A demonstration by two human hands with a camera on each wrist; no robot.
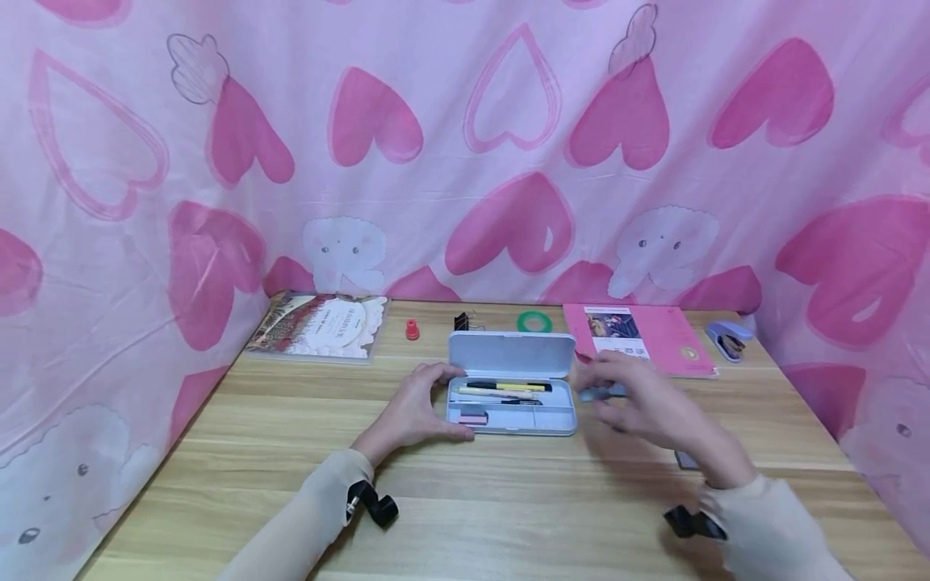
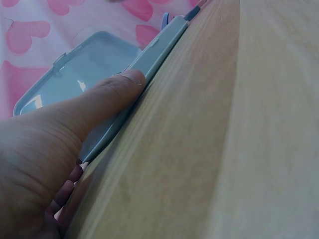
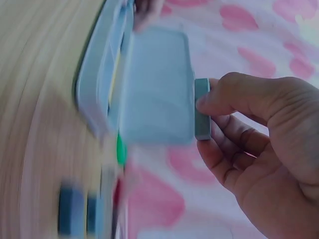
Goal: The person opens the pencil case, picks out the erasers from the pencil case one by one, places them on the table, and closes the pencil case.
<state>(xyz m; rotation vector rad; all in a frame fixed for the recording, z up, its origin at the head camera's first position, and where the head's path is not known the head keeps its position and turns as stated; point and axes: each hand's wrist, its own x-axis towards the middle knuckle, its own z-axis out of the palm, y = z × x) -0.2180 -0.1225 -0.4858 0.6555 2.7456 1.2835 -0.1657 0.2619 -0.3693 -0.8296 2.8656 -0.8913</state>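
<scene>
A pale blue pencil case (image 1: 555, 418) lies on the table with its lid (image 1: 512, 355) raised. Several pens and pencils (image 1: 504, 392) lie in its back compartment, and a small pinkish eraser (image 1: 474, 419) in the front one. My left hand (image 1: 420, 407) grips the case's left end, thumb along the front wall, as the left wrist view also shows; its other fingers are partly hidden. Just right of the case, my right hand (image 1: 643, 399) pinches a small grey-blue rectangular block (image 3: 202, 110) between thumb and fingers; its exact kind I cannot tell.
Along the back stand or lie a booklet (image 1: 327, 327), a red small object (image 1: 412, 329), a black binder clip (image 1: 462, 322), green tape (image 1: 534, 322), a pink folder (image 1: 676, 335) and a stapler (image 1: 729, 342). A grey object (image 1: 685, 460) lies partly behind my right wrist.
</scene>
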